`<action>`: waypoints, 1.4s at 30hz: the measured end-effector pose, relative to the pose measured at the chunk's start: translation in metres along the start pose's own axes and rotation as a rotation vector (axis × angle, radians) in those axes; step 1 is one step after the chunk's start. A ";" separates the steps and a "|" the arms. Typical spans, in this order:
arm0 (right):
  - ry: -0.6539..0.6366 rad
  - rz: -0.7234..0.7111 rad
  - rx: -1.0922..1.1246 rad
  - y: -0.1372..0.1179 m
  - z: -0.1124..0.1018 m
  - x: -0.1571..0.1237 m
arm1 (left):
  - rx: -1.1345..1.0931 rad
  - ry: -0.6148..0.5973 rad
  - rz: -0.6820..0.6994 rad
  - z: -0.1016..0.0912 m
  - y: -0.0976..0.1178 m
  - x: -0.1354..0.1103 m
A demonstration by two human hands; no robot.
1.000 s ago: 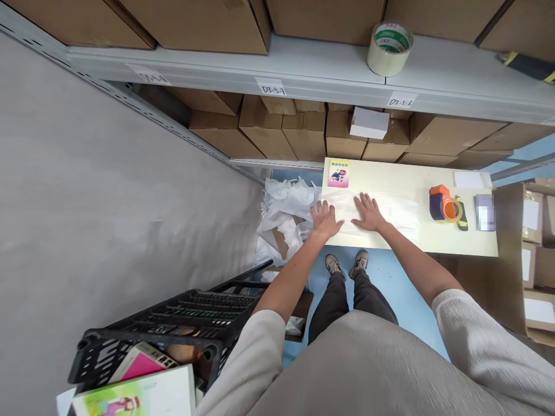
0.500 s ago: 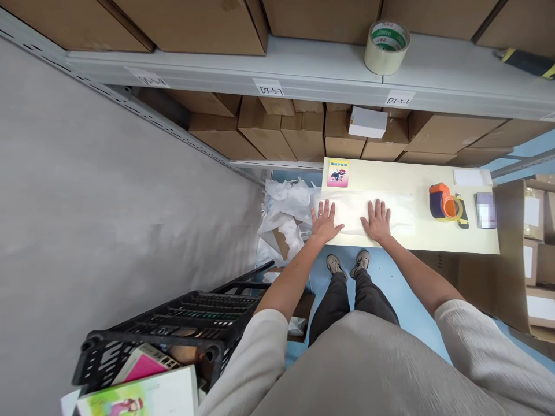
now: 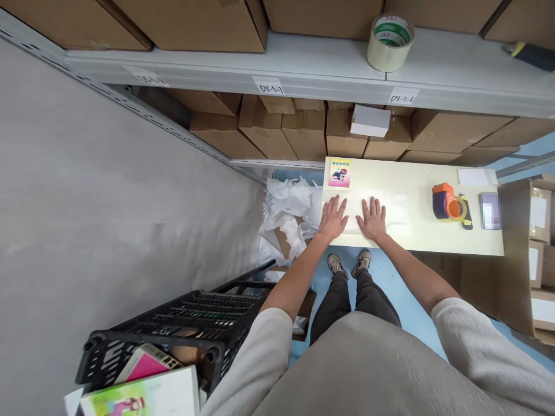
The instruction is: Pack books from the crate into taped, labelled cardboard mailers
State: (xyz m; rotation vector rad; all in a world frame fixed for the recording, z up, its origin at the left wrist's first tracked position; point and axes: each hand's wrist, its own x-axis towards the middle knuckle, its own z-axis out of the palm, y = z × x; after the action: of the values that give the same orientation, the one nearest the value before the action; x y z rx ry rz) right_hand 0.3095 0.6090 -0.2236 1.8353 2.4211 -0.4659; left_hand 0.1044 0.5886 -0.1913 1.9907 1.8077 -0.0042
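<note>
Left hand [image 3: 333, 218] and right hand [image 3: 372, 218] lie spread flat on plastic sheeting [image 3: 390, 212]; neither grips.

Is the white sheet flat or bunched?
Spread flat: the white plastic sheet lies smooth on the table, under your left hand and right hand.

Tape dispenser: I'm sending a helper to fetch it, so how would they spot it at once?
On the pale table in front of the metal shelving, look to the right end. The tape dispenser sits there, the only orange thing on the table.
</note>
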 end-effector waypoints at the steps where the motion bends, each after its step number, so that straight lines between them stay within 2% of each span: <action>1: -0.002 0.002 -0.006 0.004 0.000 -0.001 | -0.010 -0.017 0.033 0.004 0.002 0.004; 3: 0.002 0.008 -0.014 0.014 0.000 -0.003 | -0.023 -0.057 0.042 0.011 -0.001 0.009; 7: 0.026 0.047 -0.020 0.033 -0.003 -0.010 | -0.029 -0.108 -0.018 0.020 -0.022 0.008; 11: 0.073 0.135 -0.008 0.029 -0.012 -0.003 | -0.026 -0.119 -0.038 0.017 -0.035 0.002; 14: 0.108 0.152 0.102 0.006 -0.021 0.024 | -0.020 -0.071 -0.053 0.014 -0.032 0.003; 17: 0.073 0.185 0.340 -0.022 -0.028 0.069 | -0.010 -0.011 -0.025 0.015 -0.028 0.004; 21: -0.011 0.389 0.606 -0.054 -0.031 0.127 | -0.017 -0.045 -0.007 0.022 -0.026 0.002; 25: -0.040 0.596 0.595 -0.074 -0.029 0.154 | -0.028 -0.050 -0.005 0.027 -0.026 0.000; 29: -0.014 0.685 0.525 -0.085 -0.023 0.160 | -0.032 -0.058 -0.028 0.027 -0.024 0.001; 37: -0.014 0.689 0.596 -0.086 -0.026 0.161 | -0.009 -0.058 -0.034 0.026 -0.023 0.000; 39: 0.007 0.698 0.658 -0.083 -0.029 0.158 | -0.004 -0.062 -0.039 0.025 -0.023 0.000; 42: 0.054 0.695 0.886 -0.071 -0.035 0.152 | -0.008 -0.075 -0.050 0.025 -0.022 0.001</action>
State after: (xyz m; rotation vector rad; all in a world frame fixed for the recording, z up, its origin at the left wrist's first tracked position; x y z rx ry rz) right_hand 0.2027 0.7430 -0.2113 2.8105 1.4603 -1.5543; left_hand 0.0906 0.5829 -0.2210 1.9136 1.8060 -0.0854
